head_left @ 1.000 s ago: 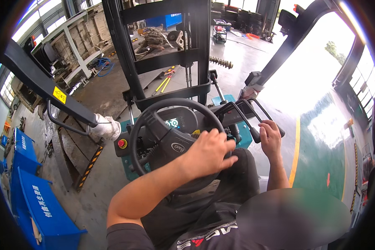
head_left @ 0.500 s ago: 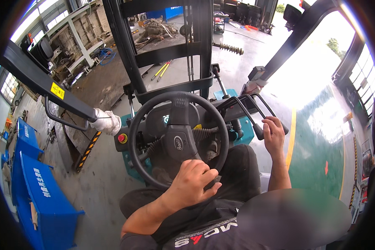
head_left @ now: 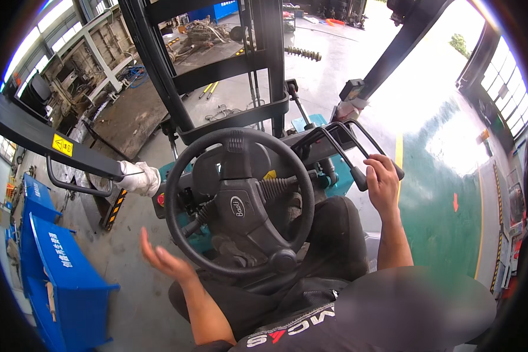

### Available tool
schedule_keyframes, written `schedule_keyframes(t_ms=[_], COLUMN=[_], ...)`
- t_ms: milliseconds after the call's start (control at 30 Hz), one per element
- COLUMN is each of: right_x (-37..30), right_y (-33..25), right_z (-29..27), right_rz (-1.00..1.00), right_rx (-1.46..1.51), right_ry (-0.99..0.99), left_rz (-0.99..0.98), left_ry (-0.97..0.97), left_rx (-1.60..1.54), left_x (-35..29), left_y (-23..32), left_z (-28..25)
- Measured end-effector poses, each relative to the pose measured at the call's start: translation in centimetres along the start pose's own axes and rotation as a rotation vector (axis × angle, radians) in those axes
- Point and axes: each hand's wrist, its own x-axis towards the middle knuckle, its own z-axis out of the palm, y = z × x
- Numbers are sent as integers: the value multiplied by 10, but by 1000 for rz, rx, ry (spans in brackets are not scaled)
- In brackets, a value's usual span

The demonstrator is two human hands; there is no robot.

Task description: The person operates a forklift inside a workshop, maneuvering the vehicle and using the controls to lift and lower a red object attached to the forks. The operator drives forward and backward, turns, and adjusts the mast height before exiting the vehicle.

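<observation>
My left hand (head_left: 169,263) hangs in the air left of the black steering wheel (head_left: 239,206), slightly blurred, its fingers stretched out and nothing in it. On the wheel's lower right rim sits a round knob (head_left: 284,261), now uncovered. To the right of the wheel, two black control levers end in dark grips. My right hand (head_left: 383,183) has its fingers curled over the outer control lever (head_left: 398,171), beside the grip of the inner lever (head_left: 358,178). Part of the outer lever is hidden behind the fingers.
The black lift mast (head_left: 182,70) rises ahead. A dark post with a yellow label (head_left: 63,144) and a grab handle (head_left: 76,186) stands left, its base wrapped in white (head_left: 139,179). A red button (head_left: 161,200) sits left of the wheel. Blue bins (head_left: 70,276) stand at the left.
My left hand has let go of the wheel's knob and moved left, opening its fingers. My right hand stays at the levers. The whole view has shifted a little.
</observation>
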Motion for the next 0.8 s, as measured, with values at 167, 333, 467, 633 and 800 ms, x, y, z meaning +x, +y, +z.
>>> schedule_keyframes(t_ms=[167, 333, 467, 633, 800], right_x=[3, 1, 1, 6, 2], right_y=[-2, 6, 4, 1, 6], right_z=[-2, -7, -12, -7, -12], right_rz=[0, 0, 3, -9, -1], right_rx=[39, 65, 43, 38, 36], right_ry=[-21, -41, -22, -12, -13], left_rz=[-150, -176, 368, 856, 1013], left_ry=[3, -144, -380, -995, -919], left_rx=[-446, -454, -860, -346, -209], left_x=[31, 86, 60, -9, 5], left_y=[-90, -41, 127, 202, 239], left_z=[76, 73, 26, 22, 67])
